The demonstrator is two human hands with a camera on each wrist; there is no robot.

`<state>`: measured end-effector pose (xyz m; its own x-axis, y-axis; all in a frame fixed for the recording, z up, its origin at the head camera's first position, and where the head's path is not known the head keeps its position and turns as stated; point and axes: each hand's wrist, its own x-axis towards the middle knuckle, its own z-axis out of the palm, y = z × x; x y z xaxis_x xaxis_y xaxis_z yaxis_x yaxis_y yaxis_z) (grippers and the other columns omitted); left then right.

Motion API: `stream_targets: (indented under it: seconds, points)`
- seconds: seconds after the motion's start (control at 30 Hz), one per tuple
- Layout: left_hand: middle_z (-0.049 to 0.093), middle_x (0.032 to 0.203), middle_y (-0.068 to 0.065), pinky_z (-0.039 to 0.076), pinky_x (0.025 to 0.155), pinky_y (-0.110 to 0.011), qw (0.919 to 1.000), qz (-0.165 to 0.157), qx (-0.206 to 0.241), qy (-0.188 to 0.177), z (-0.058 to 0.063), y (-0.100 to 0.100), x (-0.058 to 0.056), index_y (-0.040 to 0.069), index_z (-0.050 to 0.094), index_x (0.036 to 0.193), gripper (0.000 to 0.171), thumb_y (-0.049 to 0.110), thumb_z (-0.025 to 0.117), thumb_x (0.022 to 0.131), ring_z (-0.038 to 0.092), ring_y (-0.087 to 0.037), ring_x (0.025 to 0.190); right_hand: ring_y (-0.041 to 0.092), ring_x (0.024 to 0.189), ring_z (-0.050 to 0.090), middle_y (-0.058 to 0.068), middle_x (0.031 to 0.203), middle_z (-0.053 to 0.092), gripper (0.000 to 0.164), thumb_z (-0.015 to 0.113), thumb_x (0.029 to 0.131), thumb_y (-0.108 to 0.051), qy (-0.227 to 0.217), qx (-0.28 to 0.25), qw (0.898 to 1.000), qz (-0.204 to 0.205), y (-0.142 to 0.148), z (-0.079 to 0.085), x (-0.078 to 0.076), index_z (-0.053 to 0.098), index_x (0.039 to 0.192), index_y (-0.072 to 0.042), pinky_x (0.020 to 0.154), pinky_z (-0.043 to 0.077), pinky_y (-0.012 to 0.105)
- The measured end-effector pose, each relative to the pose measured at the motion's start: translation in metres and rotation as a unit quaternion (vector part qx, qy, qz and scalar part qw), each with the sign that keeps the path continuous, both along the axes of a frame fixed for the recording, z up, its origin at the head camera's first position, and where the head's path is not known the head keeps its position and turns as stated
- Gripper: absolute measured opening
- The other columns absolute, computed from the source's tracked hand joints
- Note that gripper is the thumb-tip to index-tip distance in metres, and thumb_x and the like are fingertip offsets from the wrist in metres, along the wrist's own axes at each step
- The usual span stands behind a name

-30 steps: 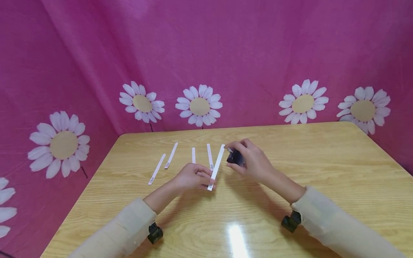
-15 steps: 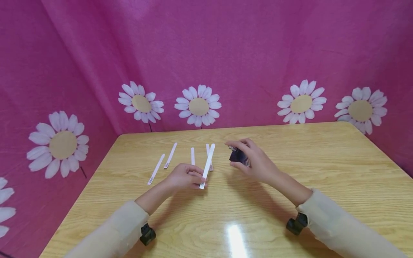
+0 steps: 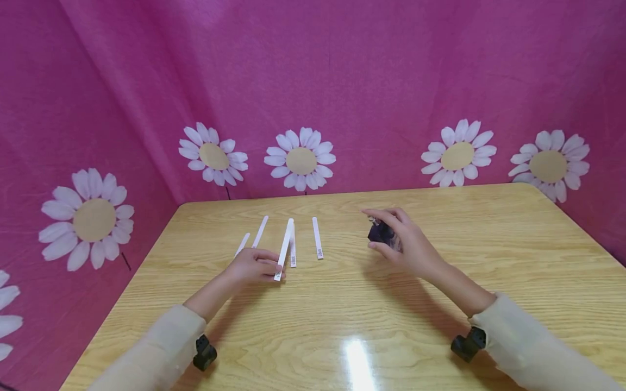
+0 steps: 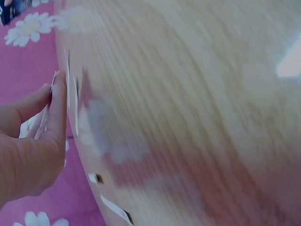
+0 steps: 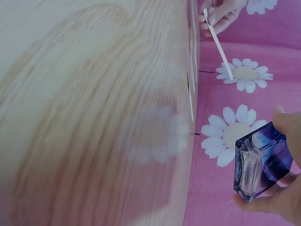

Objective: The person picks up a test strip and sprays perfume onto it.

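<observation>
My left hand (image 3: 251,266) pinches a white paper perfume test strip (image 3: 285,241) near its printed lower end. The strip is raised and tilted, its upper part overlapping another strip (image 3: 293,254) on the table. My right hand (image 3: 413,244) grips a dark, square glass perfume bottle (image 3: 380,233) off to the right, with a finger at its top. In the right wrist view the bottle (image 5: 263,162) shows thick clear and bluish-purple glass, held tilted above the table. Part of my left hand (image 4: 35,146) fills the left side of the left wrist view.
Several more white strips lie spread on the wooden table (image 3: 440,326), including one strip (image 3: 318,239) right of the left hand and one strip (image 3: 261,231) behind it. A pink curtain (image 3: 371,98) with daisies borders the back and left.
My left hand has moved left with the strip, away from the bottle, passing over the strips on the table. My right hand has shifted right with the perfume bottle.
</observation>
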<state>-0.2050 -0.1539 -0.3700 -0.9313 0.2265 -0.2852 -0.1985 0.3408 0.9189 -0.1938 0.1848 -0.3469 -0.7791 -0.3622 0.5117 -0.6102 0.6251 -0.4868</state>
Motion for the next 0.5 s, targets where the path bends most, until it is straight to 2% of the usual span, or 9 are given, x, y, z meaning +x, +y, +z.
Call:
stream_targets:
  seconds: [0.07,0.23,0.33,0.5]
  points:
    - [0.074,0.093,-0.015,0.06,0.074,-0.026,0.9999,0.011,0.001,0.0,-0.002,-0.004,-0.002,-0.018,0.055,0.119,0.037,-0.003,0.063,0.086,0.068,-0.007,0.074,0.006,0.052,0.039,0.01,0.12,0.053,0.062,0.075,0.083,-0.014,0.006,-0.002,1.0,-0.002,0.003,-0.001,0.0,0.049,0.139,-0.023,0.046,0.041,0.019]
    - [0.071,0.082,-0.009,0.06,0.073,-0.025,0.9992,0.038,-0.002,-0.012,-0.006,-0.011,-0.007,-0.019,0.054,0.118,0.035,-0.005,0.062,0.087,0.066,-0.008,0.072,0.008,0.06,0.04,0.01,0.118,0.054,0.063,0.075,0.082,-0.013,0.016,0.003,1.0,-0.006,0.006,-0.003,0.001,0.049,0.139,-0.022,0.046,0.041,0.019]
    - [0.066,0.079,-0.003,0.061,0.073,-0.025,0.9986,0.049,-0.01,-0.015,-0.008,-0.014,-0.009,-0.019,0.056,0.116,0.033,-0.006,0.062,0.086,0.065,-0.007,0.07,0.011,0.068,0.045,0.01,0.118,0.054,0.063,0.076,0.082,-0.013,0.015,0.007,1.0,-0.007,0.007,-0.004,0.002,0.05,0.138,-0.02,0.049,0.042,0.019]
    - [0.069,0.082,-0.007,0.061,0.074,-0.028,0.9965,0.076,-0.035,-0.004,-0.005,-0.015,-0.008,-0.018,0.06,0.111,0.031,-0.004,0.065,0.084,0.065,-0.008,0.07,0.018,0.094,0.053,0.009,0.118,0.057,0.062,0.078,0.08,-0.013,0.02,0.015,1.0,-0.001,0.009,-0.004,0.003,0.052,0.136,-0.019,0.062,0.048,0.025]
